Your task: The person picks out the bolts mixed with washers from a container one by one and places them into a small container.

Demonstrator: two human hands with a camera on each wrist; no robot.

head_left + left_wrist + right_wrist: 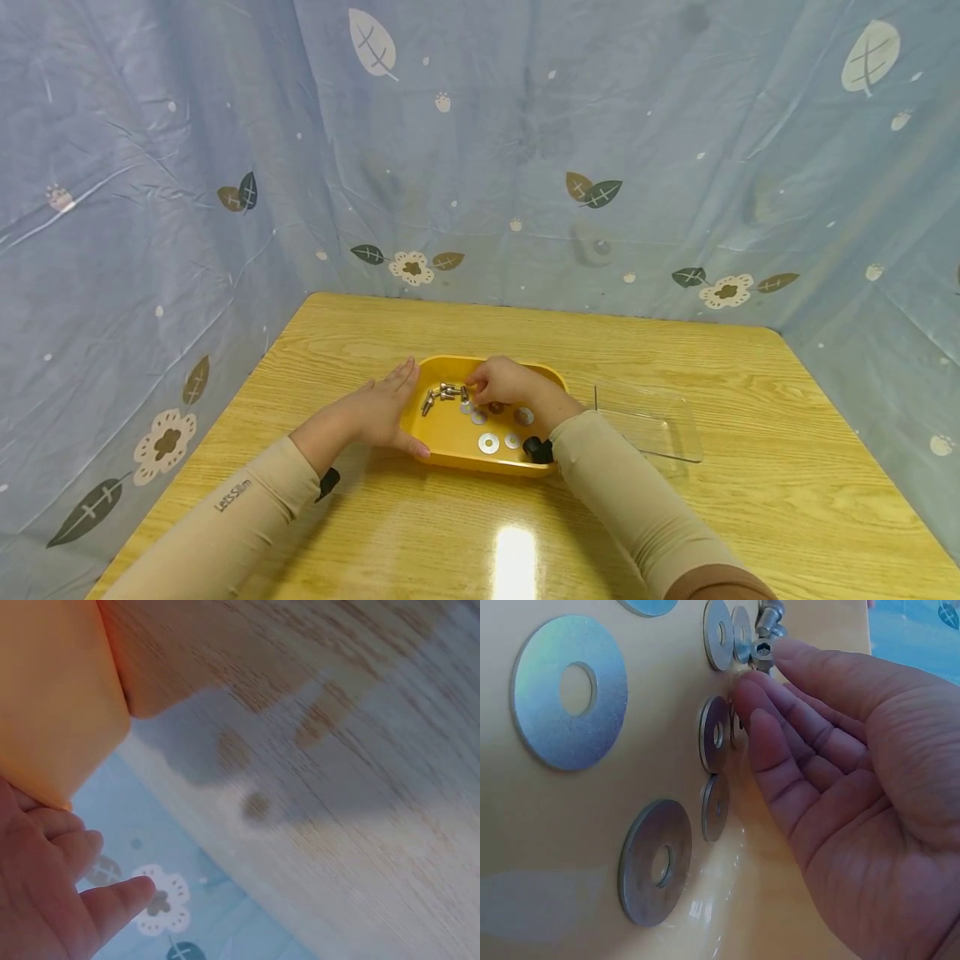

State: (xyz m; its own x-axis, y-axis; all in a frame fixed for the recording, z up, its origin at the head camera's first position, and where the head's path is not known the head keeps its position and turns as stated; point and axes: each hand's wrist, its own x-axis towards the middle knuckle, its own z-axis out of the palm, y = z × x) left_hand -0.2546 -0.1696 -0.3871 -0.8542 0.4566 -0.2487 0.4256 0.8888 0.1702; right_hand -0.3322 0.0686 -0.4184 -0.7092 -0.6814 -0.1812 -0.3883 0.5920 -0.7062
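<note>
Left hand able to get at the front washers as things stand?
Likely yes: the left hand is at the left end of the tray, bare tray floor leads to the front washers, and the right hand is farther back.

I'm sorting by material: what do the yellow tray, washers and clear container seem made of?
Yellow tray: probably glossy plastic, with even colour and rounded corners. Washers: metal, perhaps steel, with a silvery sheen. Clear container: smooth, see-through, with glinting edges; likely plastic, though glass can't be ruled out.
</note>
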